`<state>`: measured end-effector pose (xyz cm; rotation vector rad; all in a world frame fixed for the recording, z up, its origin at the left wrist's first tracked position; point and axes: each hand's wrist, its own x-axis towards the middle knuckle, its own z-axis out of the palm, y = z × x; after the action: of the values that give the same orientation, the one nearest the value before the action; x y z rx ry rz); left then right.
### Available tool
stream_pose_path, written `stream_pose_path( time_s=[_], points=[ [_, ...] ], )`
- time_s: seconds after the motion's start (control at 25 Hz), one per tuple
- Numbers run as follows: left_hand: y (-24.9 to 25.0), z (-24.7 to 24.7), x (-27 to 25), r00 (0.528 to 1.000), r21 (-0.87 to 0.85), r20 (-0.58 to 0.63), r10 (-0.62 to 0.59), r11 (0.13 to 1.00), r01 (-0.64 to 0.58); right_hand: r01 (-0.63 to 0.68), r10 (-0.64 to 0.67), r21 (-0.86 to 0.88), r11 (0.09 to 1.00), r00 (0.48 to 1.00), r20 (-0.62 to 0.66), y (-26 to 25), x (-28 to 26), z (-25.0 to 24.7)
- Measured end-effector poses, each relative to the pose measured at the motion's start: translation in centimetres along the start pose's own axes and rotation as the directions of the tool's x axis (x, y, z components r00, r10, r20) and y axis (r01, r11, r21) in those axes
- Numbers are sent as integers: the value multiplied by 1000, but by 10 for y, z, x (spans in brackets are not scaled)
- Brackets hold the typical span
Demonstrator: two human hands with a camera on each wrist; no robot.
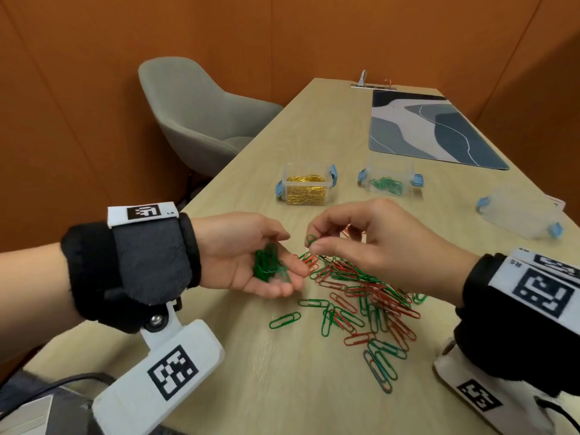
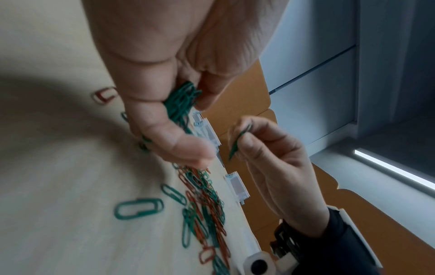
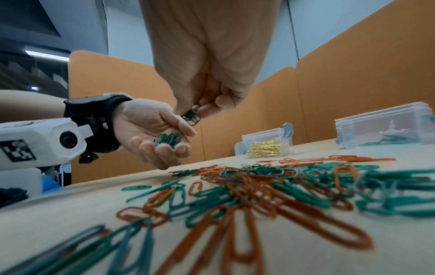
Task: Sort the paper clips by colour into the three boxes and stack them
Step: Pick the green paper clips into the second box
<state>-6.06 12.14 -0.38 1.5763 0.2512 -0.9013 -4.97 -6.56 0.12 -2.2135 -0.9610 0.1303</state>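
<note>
My left hand (image 1: pixel 284 259) is turned palm up and cupped, its fingers curled round a bunch of green paper clips (image 1: pixel 266 265) (image 2: pixel 181 100) (image 3: pixel 167 139). Just to its right, my right hand (image 1: pixel 314 243) pinches one green clip (image 1: pixel 310 238) (image 2: pixel 237 143) (image 3: pixel 191 117) between thumb and forefinger, above the left end of a mixed red and green pile (image 1: pixel 361 293) (image 3: pixel 270 186) on the table. Behind the hands stand an open clear box of gold clips (image 1: pixel 306 186) (image 3: pixel 266 147) and one with a few green clips (image 1: pixel 389 180) (image 3: pixel 386 128). A third clear box (image 1: pixel 521 215), seemingly empty, lies at the right.
A patterned desk mat (image 1: pixel 433 130) covers the far right of the wooden table (image 1: pixel 282 387). A grey chair (image 1: pixel 201 114) stands off the table's left edge. Orange partition walls (image 1: pixel 94 73) close in the space. Stray clips (image 1: pixel 284 320) lie loose near the pile's front.
</note>
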Motion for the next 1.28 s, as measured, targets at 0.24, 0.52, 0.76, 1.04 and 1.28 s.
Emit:
stream_pose_path(
  time_s=[0.24, 0.52, 0.76, 1.04, 1.28],
  points=[
    [7, 21, 2, 1000, 151, 0, -6, 988, 5, -10, 10, -13, 1000, 1000, -7, -1, -11, -8],
    [-13, 20, -16, 950, 929, -100, 296, 370, -17, -49, 173, -370, 928, 934, 312, 2, -6, 12],
    [-18, 24, -14, 966, 958, -63, 252, 287, -12, -31, 192, -369, 929, 893, 407, -1, 0, 18],
    [-7, 15, -5, 988, 391, -154, 3, 918, 58, 38, 65, -316, 948, 948, 311, -3, -6, 7],
    [6, 25, 12, 998, 88, 60, 24, 996, -29, 61, -60, -22, 998, 997, 38, -1, -13, -11]
  ],
)
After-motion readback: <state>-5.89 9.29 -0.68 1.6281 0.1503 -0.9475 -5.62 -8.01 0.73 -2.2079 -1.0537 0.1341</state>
